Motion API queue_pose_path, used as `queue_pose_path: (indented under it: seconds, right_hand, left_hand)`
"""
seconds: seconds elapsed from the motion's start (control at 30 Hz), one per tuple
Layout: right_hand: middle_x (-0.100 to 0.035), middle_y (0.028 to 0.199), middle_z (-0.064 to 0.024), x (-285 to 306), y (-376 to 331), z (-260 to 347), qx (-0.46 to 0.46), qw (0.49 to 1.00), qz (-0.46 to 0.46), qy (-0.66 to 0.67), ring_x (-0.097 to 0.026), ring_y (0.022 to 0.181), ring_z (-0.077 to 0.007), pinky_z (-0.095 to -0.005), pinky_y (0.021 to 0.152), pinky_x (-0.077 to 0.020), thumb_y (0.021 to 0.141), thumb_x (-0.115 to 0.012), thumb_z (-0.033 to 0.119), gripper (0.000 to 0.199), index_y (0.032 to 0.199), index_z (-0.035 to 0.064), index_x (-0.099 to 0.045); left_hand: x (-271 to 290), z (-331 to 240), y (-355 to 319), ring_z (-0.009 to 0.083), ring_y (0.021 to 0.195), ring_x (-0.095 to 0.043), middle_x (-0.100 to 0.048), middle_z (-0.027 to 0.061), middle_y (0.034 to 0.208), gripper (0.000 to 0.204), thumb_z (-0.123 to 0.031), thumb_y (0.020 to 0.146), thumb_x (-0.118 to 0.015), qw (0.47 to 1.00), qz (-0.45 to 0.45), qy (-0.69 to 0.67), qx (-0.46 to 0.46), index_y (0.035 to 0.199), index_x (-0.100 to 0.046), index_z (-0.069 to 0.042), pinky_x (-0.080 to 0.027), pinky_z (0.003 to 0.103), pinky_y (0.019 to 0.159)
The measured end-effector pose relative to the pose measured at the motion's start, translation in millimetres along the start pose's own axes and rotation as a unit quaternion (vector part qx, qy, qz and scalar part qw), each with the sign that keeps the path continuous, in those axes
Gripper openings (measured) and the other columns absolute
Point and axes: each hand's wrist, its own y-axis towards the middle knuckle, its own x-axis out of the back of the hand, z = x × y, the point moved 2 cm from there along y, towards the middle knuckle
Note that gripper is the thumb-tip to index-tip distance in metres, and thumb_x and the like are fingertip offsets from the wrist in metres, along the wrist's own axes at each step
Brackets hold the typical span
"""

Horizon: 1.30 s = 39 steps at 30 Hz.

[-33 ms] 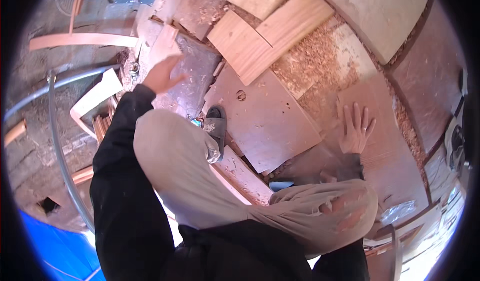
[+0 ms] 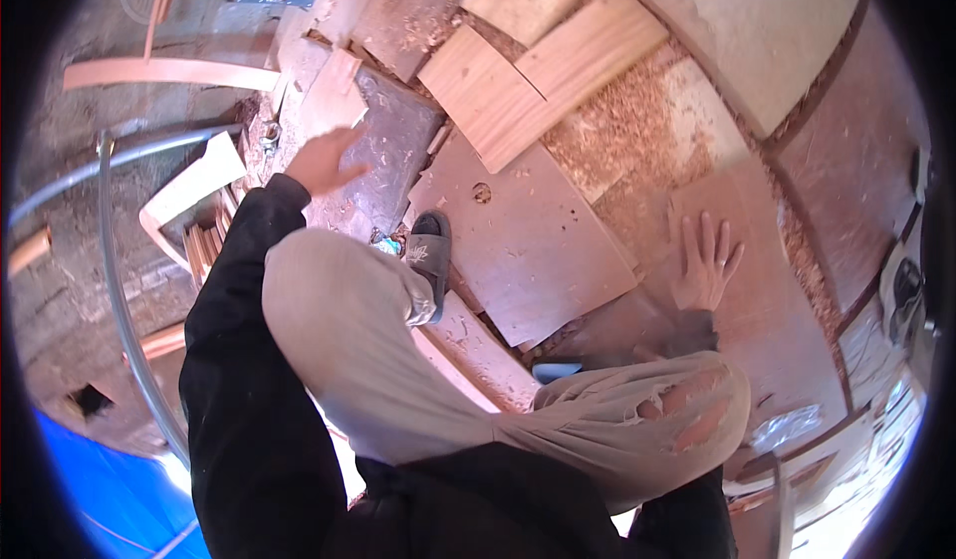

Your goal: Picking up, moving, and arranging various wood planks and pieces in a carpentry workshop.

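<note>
My left hand is held out beyond my left knee, thumb apart from the fingers and nothing in the grasp. Just past its fingertips lies a pale pinkish wood piece, next to a dark grey slab. Over on the right, my right hand is spread, palm down, over a reddish-brown board; whether it presses on the board I cannot tell. A wide board with a knot hole lies between the hands. Beyond it are light wooden planks laid at angles.
Wood shavings cover the ground beside the planks. My sandalled foot rests by the wide board. At left are a bent metal pipe, a curved wooden strip and stacked slats. A blue sheet fills the lower left.
My left hand has shifted slightly, with its fingers closer together. The right hand stays spread over the board, its fingers a little lower in view.
</note>
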Motion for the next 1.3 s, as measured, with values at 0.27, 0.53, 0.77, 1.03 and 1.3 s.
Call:
queue_pose_path:
  seconds: [0.27, 0.53, 0.77, 1.03, 1.3]
  right_hand:
    - [-0.040, 0.141, -0.0010, 6, 0, 3, 0.033, 0.998, -0.047, -0.028, -0.027, 0.135, -0.0292, -0.0546, 0.110, -0.0101, 0.086, -0.055, 0.037, 0.045, 0.128, 0.0247, -0.053]
    - [-0.049, 0.127, -0.0153, -3, -31, 45, -0.021, 0.993, -0.114, 0.000, -0.042, 0.119, -0.0363, -0.0504, 0.100, -0.0303, 0.085, -0.058, 0.029, 0.041, 0.122, 0.0125, -0.057]
    - [-0.057, 0.098, -0.0202, -27, -81, 109, -0.122, 0.983, -0.024, 0.134, -0.053, 0.090, -0.0405, -0.0466, 0.081, -0.0421, 0.085, -0.058, 0.029, 0.037, 0.110, 0.0023, -0.059]
    - [-0.063, 0.095, -0.0106, -6, -61, 85, -0.314, 0.873, 0.016, 0.373, -0.059, 0.090, -0.0192, -0.0335, 0.075, -0.0471, 0.089, -0.056, 0.027, 0.029, 0.101, 0.0003, -0.059]
    - [-0.056, 0.119, -0.0147, 22, -49, 121, -0.334, 0.497, 0.045, 0.800, -0.057, 0.105, -0.0250, -0.0362, 0.090, -0.0474, 0.091, -0.055, 0.023, 0.041, 0.124, -0.0008, -0.048]
  left_hand:
    - [-107, -3, 24, 0.0369, 0.117, -0.048, -0.050, 0.0237, 0.126, 0.067, -0.049, 0.082, -0.058, 0.966, -0.018, -0.256, 0.035, 0.128, -0.048, 0.000, -0.036, 0.039, 0.101]
    - [-244, -6, 17, 0.0407, 0.120, -0.039, -0.041, 0.0254, 0.130, 0.081, -0.039, 0.075, -0.066, 0.980, -0.097, -0.172, -0.007, 0.133, -0.033, 0.007, -0.034, 0.042, 0.102]
    - [-242, -13, 18, 0.0404, 0.111, -0.044, -0.047, 0.0262, 0.120, 0.077, -0.043, 0.075, -0.066, 0.944, -0.227, -0.234, 0.059, 0.130, -0.039, 0.004, -0.037, 0.044, 0.096]
    - [-259, -13, 1, 0.0375, 0.099, -0.051, -0.054, 0.0209, 0.102, 0.059, -0.051, 0.078, -0.062, 0.903, -0.219, -0.363, 0.065, 0.114, -0.059, -0.005, -0.041, 0.044, 0.087]
    - [-275, -26, -9, 0.0341, 0.088, -0.054, -0.054, 0.0190, 0.090, 0.048, -0.042, 0.084, -0.061, 0.869, -0.186, -0.455, 0.047, 0.109, -0.061, -0.001, -0.044, 0.037, 0.081]
